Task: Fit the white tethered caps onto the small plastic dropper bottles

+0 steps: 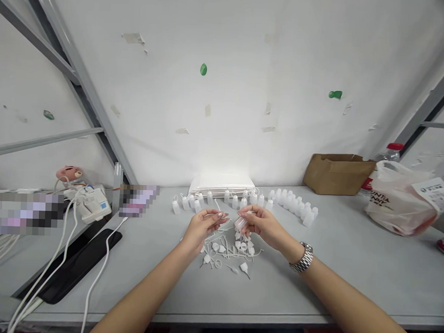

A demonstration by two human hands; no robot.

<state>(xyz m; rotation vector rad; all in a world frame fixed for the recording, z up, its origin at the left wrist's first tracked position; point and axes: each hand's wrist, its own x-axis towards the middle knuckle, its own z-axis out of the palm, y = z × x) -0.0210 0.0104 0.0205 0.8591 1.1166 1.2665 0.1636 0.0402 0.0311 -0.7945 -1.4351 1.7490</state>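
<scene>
My right hand [263, 225] grips a small translucent plastic bottle [241, 222], tilted above a pile of white parts. Facing it, my left hand [201, 229] has thumb and fingertips pinched together; whatever lies between them is too small to make out. Beneath both hands are loose white nozzle caps [243, 268] with thin tips and curly white straps [230, 255]. Just beyond the hands stand several small white bottles [235, 202] with caps and looped straps. Further right, a cluster of similar bottles [288, 200] stands close together without visible straps.
White flat sheets or bags [221, 183] are stacked against the wall. A cardboard box [338, 175] and a plastic bag [391, 201] stand at the right. On the left lie a black phone [83, 263], white cables [99, 274] and a white power strip [93, 205].
</scene>
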